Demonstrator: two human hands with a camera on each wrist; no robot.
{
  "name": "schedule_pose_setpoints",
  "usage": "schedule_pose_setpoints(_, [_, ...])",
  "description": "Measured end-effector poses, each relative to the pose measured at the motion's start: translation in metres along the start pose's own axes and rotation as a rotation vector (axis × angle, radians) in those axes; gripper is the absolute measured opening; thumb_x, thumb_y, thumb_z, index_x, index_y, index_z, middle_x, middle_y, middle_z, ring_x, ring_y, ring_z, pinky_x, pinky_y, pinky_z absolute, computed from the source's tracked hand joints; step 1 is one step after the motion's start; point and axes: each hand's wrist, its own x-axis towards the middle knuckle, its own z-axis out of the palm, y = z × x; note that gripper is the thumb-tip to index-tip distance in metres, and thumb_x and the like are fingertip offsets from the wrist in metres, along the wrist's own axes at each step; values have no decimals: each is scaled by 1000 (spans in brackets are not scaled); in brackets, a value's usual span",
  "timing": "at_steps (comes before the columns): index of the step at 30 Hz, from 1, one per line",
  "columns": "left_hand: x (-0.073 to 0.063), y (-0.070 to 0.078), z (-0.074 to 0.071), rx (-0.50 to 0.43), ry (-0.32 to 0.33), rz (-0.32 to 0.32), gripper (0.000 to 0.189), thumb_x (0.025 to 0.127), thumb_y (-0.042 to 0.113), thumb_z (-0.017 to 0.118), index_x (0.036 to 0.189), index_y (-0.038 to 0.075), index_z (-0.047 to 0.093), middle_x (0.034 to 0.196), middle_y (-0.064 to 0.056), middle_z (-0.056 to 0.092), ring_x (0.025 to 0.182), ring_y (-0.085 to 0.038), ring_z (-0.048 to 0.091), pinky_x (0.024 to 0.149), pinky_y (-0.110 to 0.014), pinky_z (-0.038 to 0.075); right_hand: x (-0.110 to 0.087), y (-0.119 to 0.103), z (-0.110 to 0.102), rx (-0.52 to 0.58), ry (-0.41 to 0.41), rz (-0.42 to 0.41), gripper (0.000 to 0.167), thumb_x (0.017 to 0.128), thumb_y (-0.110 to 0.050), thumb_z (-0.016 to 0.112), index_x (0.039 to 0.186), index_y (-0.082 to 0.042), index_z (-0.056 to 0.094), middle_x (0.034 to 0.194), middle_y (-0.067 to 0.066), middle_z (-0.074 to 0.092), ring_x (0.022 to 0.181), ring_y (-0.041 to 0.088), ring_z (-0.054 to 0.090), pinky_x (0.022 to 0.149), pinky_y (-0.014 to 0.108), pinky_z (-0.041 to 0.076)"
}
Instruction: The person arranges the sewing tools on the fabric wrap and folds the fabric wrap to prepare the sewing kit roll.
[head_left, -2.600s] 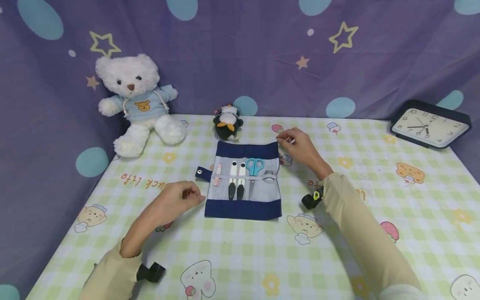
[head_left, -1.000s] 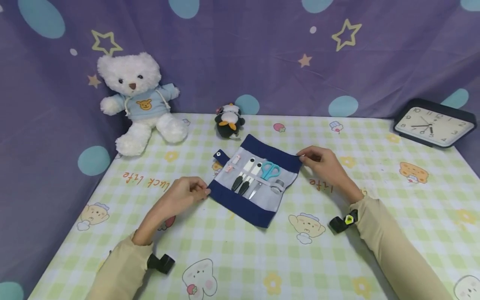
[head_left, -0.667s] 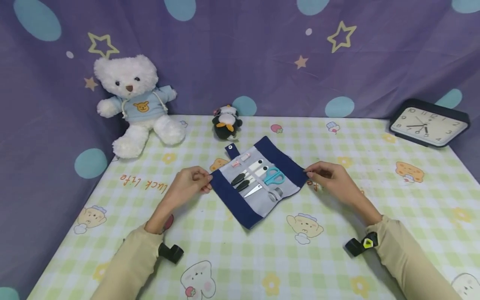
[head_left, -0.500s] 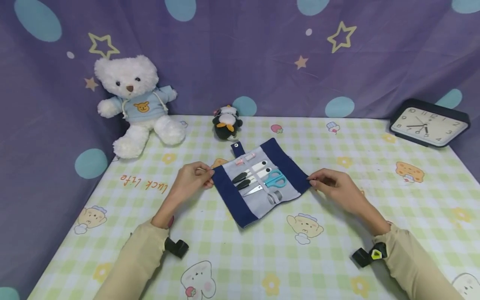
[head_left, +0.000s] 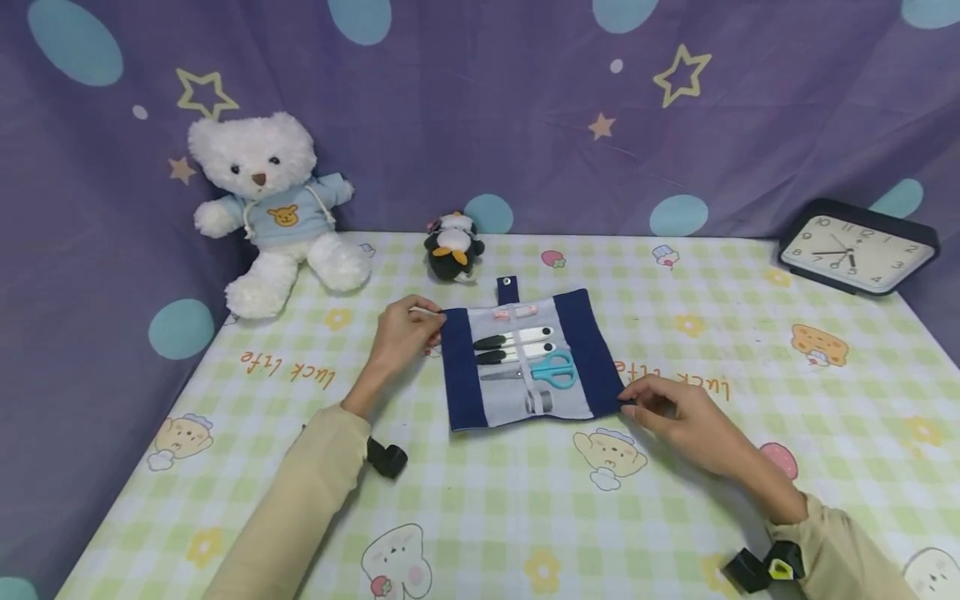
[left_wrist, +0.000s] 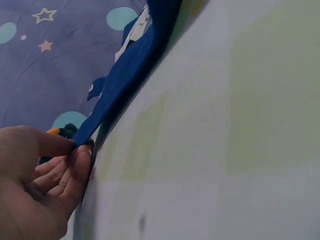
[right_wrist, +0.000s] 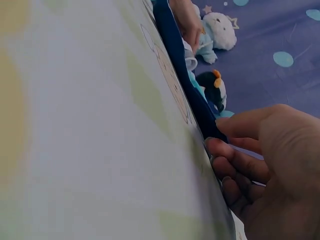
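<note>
A navy fabric tool roll [head_left: 600,358] lies spread open at the middle of the table, grey inside. Held under its pale elastic band are teal-handled scissors [head_left: 553,369], two white tools [head_left: 536,334] with black ends, small pink-and-white pieces [head_left: 527,312] and a silvery round piece [head_left: 540,402]. A snap strap [head_left: 507,290] sticks out at its far side. My left hand [head_left: 405,335] pinches the far left corner between thumb and fingers; the left wrist view shows that edge lifted. With thumb and forefinger, my right hand [head_left: 686,421] pinches the near right corner.
Behind the roll lies a penguin plush [head_left: 453,246]. A white teddy bear [head_left: 281,208] in a blue hoodie sits at the back left, and a black-framed clock [head_left: 858,250] stands at the back right. A checked cloth [head_left: 480,517] covers the table; a purple curtain [head_left: 465,108] hangs behind.
Both hands have taken hold of corners and turned the roll clockwise about a quarter turn, so its strap moved from the left to the far side. The left hand moved away, the right nearer.
</note>
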Motion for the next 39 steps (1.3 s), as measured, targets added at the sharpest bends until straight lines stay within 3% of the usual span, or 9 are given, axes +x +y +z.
schedule_pose_setpoints(8, [13, 3, 9, 28, 5, 5, 18, 100, 11, 67, 115, 0, 69, 84, -13, 75, 63, -16, 64, 48, -26, 45, -9, -9, 5, 2, -17, -31, 13, 96, -9, 75, 107, -15, 73, 84, -11, 63, 77, 8, 60, 71, 25, 50])
schedule_pose_setpoints(19, [19, 4, 15, 22, -19, 22, 29, 102, 9, 63, 130, 0, 69, 108, -18, 75, 79, -21, 70, 63, -24, 51, -10, -12, 10, -4, -59, -50, 12, 97, -9, 75, 107, -14, 71, 84, -12, 63, 76, 6, 60, 68, 26, 52])
schedule_pose_setpoints(23, [17, 5, 13, 37, -46, 22, 35, 103, 13, 62, 136, -1, 65, 118, -19, 73, 98, -28, 70, 80, -31, 56, -9, -12, 10, -13, -51, -53, 13, 95, -9, 76, 107, -14, 72, 84, -12, 63, 76, 6, 60, 69, 25, 52])
schedule_pose_setpoints(25, [14, 7, 11, 68, -67, 31, 38, 104, 14, 61, 138, -1, 63, 122, -19, 70, 107, -31, 68, 88, -35, 55, -9, -12, 10, -22, -48, -54, 14, 94, -9, 77, 107, -14, 72, 84, -12, 63, 77, 6, 60, 69, 26, 53])
schedule_pose_setpoints(30, [0, 12, 1, 168, -124, 83, 40, 105, 19, 61, 140, 0, 61, 125, -19, 66, 114, -34, 64, 87, -46, 55, -10, -13, 9, -59, -36, -77, 18, 92, -10, 80, 108, -15, 73, 90, -13, 63, 81, 5, 60, 72, 26, 54])
schedule_pose_setpoints(35, [-20, 18, -4, 221, -189, 208, 35, 105, 22, 65, 132, 0, 67, 124, -16, 65, 110, -30, 65, 93, -46, 53, -9, -10, 9, -132, 13, -175, 23, 88, -7, 83, 106, -18, 73, 94, -15, 61, 84, 5, 57, 72, 26, 50])
schedule_pose_setpoints(39, [-41, 24, -7, 277, -306, 294, 36, 102, 31, 69, 127, 5, 70, 123, -9, 65, 111, -27, 61, 95, -49, 50, -7, -7, 8, -186, 35, -219, 25, 87, -8, 84, 104, -22, 73, 101, -14, 59, 89, 6, 55, 76, 29, 49])
